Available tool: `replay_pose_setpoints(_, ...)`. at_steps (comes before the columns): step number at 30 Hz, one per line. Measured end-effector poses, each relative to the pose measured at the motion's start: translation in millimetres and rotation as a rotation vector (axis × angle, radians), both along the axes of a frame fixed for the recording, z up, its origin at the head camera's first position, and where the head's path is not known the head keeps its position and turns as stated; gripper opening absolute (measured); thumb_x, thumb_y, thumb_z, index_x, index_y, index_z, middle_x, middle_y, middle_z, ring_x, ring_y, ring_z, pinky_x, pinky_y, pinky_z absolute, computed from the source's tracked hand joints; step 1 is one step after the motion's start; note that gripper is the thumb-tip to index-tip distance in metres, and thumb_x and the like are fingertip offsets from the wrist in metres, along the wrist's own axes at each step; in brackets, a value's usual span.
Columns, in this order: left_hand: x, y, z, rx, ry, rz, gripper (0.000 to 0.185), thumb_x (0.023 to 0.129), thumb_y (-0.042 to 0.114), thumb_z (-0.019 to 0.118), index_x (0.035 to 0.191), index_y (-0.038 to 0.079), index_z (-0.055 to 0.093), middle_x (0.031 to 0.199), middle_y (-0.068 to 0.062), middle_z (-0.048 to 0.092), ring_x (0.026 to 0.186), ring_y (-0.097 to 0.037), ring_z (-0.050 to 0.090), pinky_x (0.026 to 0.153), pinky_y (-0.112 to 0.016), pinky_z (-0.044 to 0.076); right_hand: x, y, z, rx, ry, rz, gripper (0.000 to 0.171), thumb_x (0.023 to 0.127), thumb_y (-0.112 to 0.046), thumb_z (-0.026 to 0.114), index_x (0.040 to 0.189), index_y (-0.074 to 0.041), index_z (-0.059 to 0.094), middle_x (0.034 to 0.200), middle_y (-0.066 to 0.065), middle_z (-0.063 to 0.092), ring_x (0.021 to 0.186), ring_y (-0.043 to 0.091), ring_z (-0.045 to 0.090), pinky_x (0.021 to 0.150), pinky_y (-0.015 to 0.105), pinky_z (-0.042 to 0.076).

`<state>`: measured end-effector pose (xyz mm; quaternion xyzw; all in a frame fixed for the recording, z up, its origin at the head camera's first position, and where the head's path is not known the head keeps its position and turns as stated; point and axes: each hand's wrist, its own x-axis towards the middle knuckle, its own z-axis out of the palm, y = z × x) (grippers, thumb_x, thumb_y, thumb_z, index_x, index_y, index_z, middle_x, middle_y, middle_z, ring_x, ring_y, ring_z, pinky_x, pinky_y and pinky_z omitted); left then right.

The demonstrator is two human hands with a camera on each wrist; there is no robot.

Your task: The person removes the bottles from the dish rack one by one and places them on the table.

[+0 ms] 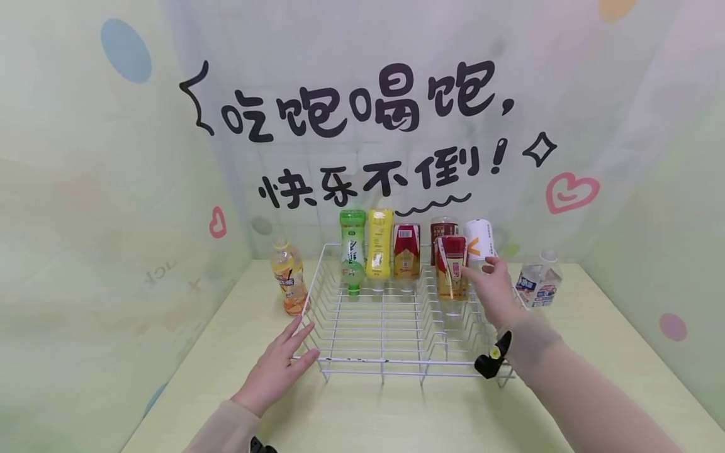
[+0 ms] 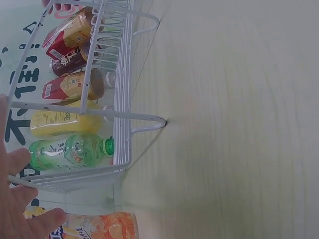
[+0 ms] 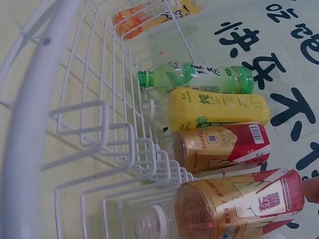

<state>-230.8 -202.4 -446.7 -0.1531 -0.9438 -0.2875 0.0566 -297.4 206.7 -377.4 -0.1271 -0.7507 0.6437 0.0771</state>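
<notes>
A white wire rack point(image 1: 374, 362) stands on the pale table, with several bottles upside down along its far end. My right hand point(image 1: 493, 289) reaches into the rack and pinches a red-and-gold tea bottle point(image 1: 451, 270) near its upturned base, thumb on the label. In the right wrist view that bottle point(image 3: 239, 204) fills the lower right. My left hand point(image 1: 283, 362) rests with straight fingers on the rack's front left corner. Beside the held bottle stand a green bottle point(image 1: 352, 248), a yellow one point(image 1: 379, 245), another red-and-gold one point(image 1: 406, 251), a brown one point(image 1: 443, 225) and a white one point(image 1: 479, 239).
An orange drink bottle point(image 1: 289, 280) stands on the table just outside the rack's left side. A clear water bottle point(image 1: 538, 280) stands outside its right side. Printed walls close in the table at the back and both sides.
</notes>
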Motion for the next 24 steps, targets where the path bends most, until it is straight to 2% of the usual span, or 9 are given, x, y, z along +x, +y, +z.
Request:
replay_pose_setpoints(6,-0.4,0,-1.2,0.000,-0.019,0.004,0.067,0.093,0.057,0.050,0.147,0.017,0.042,0.159,-0.007,0.020,0.136,-0.043,0.031,0.100,-0.067,0.032,-10.9,-21,-4.5,-0.063,-0.001,-0.086,0.085,0.089,-0.022,0.068,0.151,-0.004,0.013,0.150,0.023,0.022,0.135,0.036,0.028,0.109,0.048,0.032)
replay_pose_setpoints(10,-0.7,0,-1.0,0.004,-0.017,0.003,0.066,0.094,0.056,0.051,0.147,0.018,0.041,0.159,-0.007,0.020,0.136,-0.043,0.032,0.100,-0.067,0.032,-15.2,-31,-8.2,-0.082,0.021,-0.178,0.083,0.086,-0.017,0.072,0.149,-0.003,0.020,0.148,0.022,0.028,0.133,0.035,0.033,0.107,0.047,0.035)
replay_pose_setpoints(16,-0.8,0,-1.3,0.009,-0.014,0.005,0.066,0.094,0.055,0.052,0.147,0.017,0.041,0.159,-0.008,0.020,0.136,-0.043,0.031,0.100,-0.067,0.032,-18.8,-42,-15.2,-0.018,-0.029,-0.262,0.087,0.084,-0.025,0.075,0.150,-0.009,0.022,0.148,0.017,0.036,0.132,0.034,0.037,0.108,0.050,0.033)
replay_pose_setpoints(24,-1.1,-1,-3.9,0.012,-0.010,0.002,0.066,0.094,0.056,0.050,0.147,0.018,0.041,0.158,-0.010,0.021,0.136,-0.045,0.031,0.101,-0.067,0.031,-21.7,-53,-25.6,0.028,-0.068,-0.331,0.092,0.079,-0.028,0.079,0.150,-0.009,0.023,0.144,0.019,0.036,0.131,0.036,0.032,0.108,0.051,0.030)
